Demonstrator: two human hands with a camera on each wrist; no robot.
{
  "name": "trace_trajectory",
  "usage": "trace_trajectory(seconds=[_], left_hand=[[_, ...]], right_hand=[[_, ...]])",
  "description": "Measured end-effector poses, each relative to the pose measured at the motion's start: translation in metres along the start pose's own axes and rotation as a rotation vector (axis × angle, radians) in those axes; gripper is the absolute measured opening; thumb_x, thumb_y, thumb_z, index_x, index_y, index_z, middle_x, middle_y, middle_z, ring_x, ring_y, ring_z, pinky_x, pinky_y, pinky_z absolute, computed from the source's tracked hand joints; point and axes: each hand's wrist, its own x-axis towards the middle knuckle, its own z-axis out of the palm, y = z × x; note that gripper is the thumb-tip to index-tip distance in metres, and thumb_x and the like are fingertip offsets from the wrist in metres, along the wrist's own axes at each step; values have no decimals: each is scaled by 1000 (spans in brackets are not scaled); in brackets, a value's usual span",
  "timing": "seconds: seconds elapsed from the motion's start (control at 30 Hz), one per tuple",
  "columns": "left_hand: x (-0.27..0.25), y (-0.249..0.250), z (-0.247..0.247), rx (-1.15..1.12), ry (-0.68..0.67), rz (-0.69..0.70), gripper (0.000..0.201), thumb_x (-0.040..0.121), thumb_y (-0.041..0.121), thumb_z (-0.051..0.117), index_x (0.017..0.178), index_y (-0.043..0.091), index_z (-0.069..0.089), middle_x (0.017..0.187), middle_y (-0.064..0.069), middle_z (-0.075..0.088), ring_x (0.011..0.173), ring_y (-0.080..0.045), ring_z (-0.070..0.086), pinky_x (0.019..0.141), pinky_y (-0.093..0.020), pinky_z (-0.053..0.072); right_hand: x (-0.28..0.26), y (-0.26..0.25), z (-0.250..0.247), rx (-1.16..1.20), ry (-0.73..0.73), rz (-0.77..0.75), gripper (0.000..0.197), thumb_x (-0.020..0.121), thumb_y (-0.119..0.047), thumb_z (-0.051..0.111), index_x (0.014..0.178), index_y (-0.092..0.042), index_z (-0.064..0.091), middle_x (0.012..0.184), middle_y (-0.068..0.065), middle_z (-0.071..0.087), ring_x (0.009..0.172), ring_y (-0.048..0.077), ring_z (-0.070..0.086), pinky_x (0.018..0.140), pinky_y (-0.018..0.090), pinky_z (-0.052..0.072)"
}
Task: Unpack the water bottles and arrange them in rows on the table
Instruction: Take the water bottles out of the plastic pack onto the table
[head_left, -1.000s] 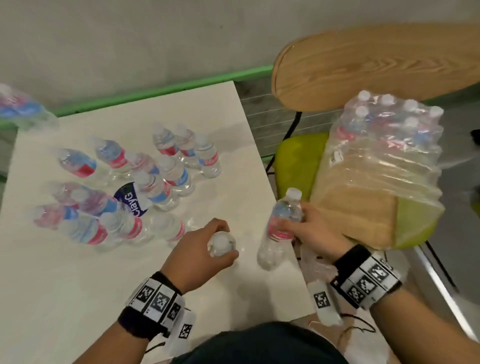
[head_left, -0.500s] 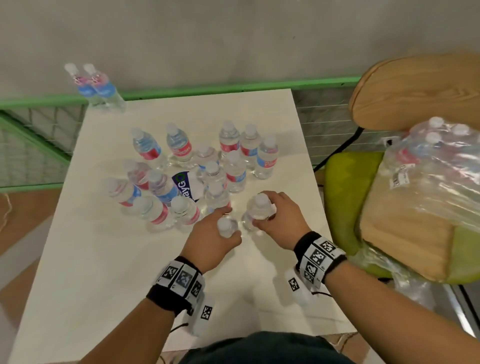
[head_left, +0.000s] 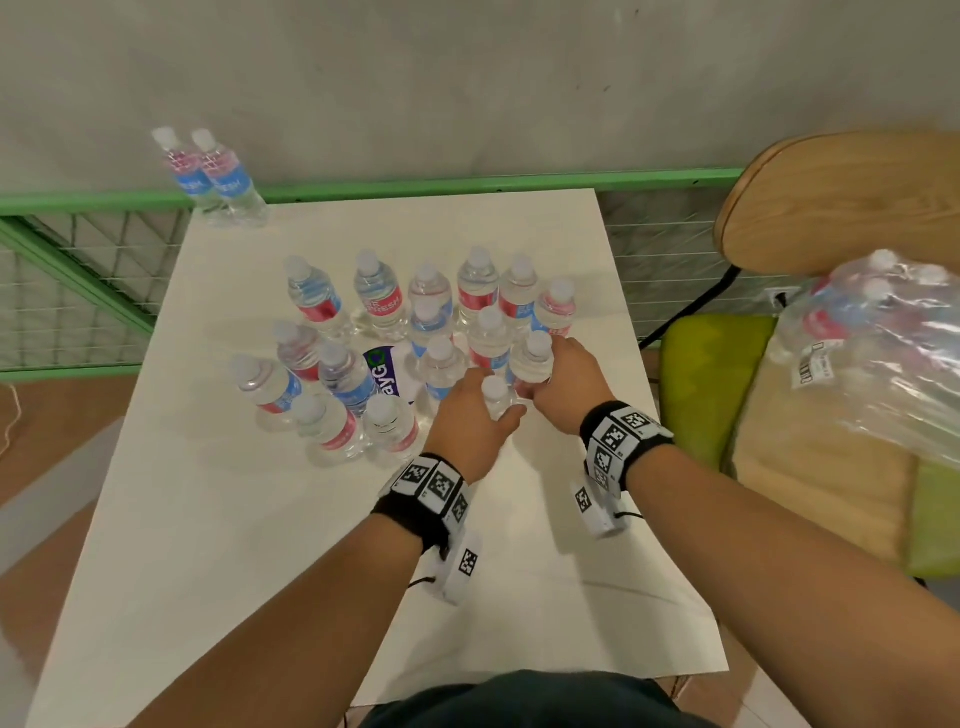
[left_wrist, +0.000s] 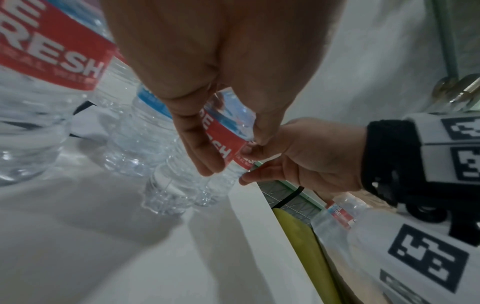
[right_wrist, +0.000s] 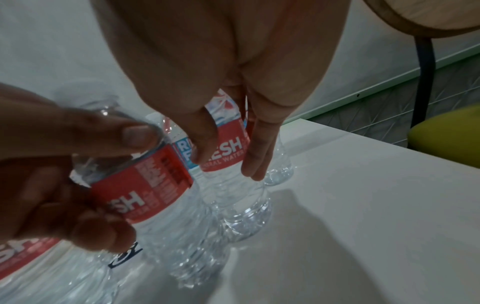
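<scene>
Several clear water bottles (head_left: 376, 296) with red and blue labels stand clustered on the white table (head_left: 260, 545). My left hand (head_left: 470, 418) grips one bottle (head_left: 496, 395) below its cap at the near edge of the cluster; in the left wrist view this bottle (left_wrist: 179, 191) stands on the table. My right hand (head_left: 566, 382) grips another bottle (head_left: 532, 358) just right of it, its fingers curled round the label (right_wrist: 231, 148). The two held bottles stand side by side, close to touching. A shrink-wrapped pack (head_left: 883, 353) with more bottles lies on the chair to the right.
Two bottles (head_left: 213, 176) stand apart at the table's far left corner. A dark sticker (head_left: 382, 371) lies among the bottles. A green chair seat (head_left: 696, 374) with a wooden back (head_left: 841, 208) is right of the table. A green rail (head_left: 467, 184) runs behind.
My right hand brought its bottle from the chair side onto the table. Both hands moved forward with their bottles to the near right edge of the cluster.
</scene>
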Motion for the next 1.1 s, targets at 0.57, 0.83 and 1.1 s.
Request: trace_trajectory(seconds=[0.57,0.83,1.1], left_hand=[[-6,7,0,4,-4,-29,68,86,24,69,144,17,33,135,-3,54,119,-24,56,88,-25,38],[-41,19,-17,65,11,-167,56,88,28,66,137,16,42,118,-4,67,110,-20,63,85,-22,40],[-49,59,33,218,-506,-68,24,86,45,63,105,33,55,85,14,69,69,0,66,68,-23,51]], right_hand=[[16,17,1,-99,-50,-82,32,78,-20,71,108,-15,60,103,8,63,95,29,56,77,28,41],[-23,58,-26,182,-30,139,52,79,-20,77,126,-24,58,114,-4,58,87,13,62,80,20,46],[-154,183,-80,346,-119,368,8,88,-20,70,93,-26,70,83,-7,71,75,10,66,61,12,50]])
